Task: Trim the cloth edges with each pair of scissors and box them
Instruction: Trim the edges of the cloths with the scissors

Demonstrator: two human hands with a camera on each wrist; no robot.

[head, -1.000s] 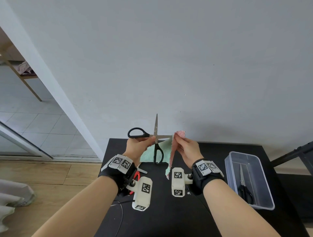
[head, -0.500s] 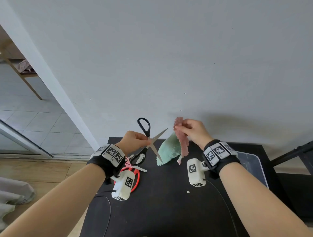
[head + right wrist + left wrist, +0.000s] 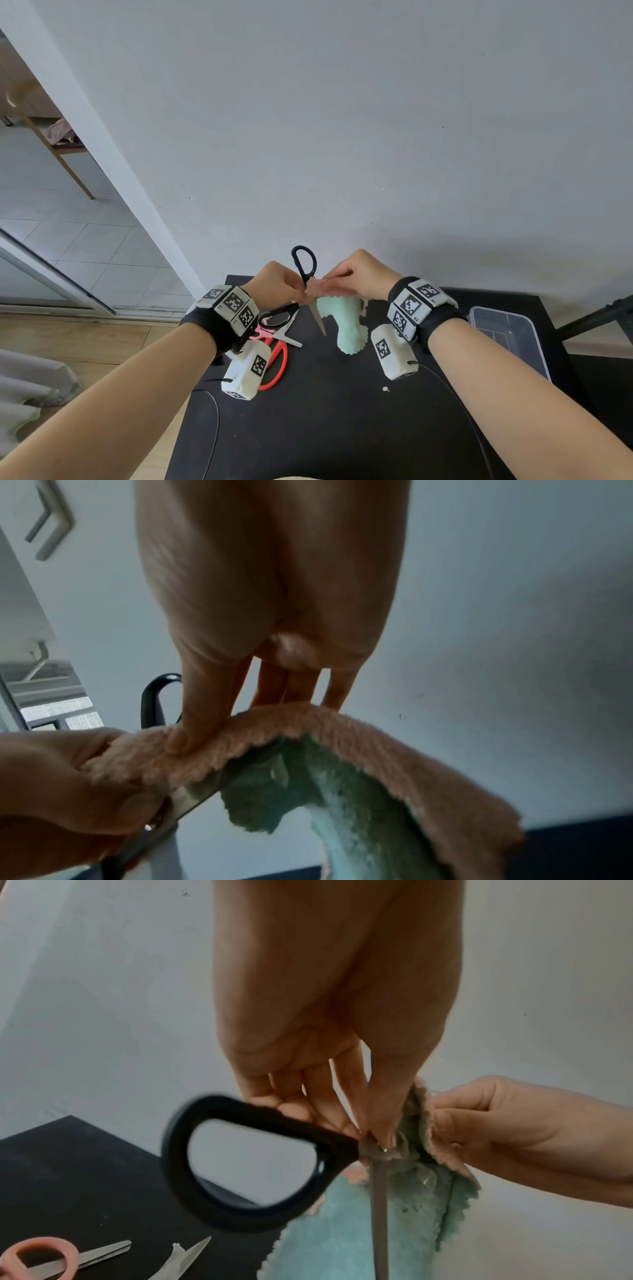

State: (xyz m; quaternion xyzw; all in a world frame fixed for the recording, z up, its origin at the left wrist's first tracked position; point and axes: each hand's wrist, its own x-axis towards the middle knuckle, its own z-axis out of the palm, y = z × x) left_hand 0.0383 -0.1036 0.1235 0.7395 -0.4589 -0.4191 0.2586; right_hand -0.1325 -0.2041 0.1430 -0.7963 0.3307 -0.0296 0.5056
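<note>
In the head view my left hand pinches the black scissors near the pivot. One handle loop stands up, and a blade points down. My right hand pinches the top edge of the pink and mint-green cloth, which hangs over the black table. The two hands touch at the cloth's corner. The left wrist view shows my fingers at the pivot beside the cloth. In the right wrist view my thumb presses the pink edge.
Red-handled scissors lie on the table under my left wrist, next to another blade. A clear plastic box stands at the right edge. A small cloth scrap lies mid-table. A white wall rises right behind the table.
My hands have come together. The left hand brought the black scissors right to the cloth's corner, and one blade now points down. The right hand lowered the cloth's top edge slightly.
</note>
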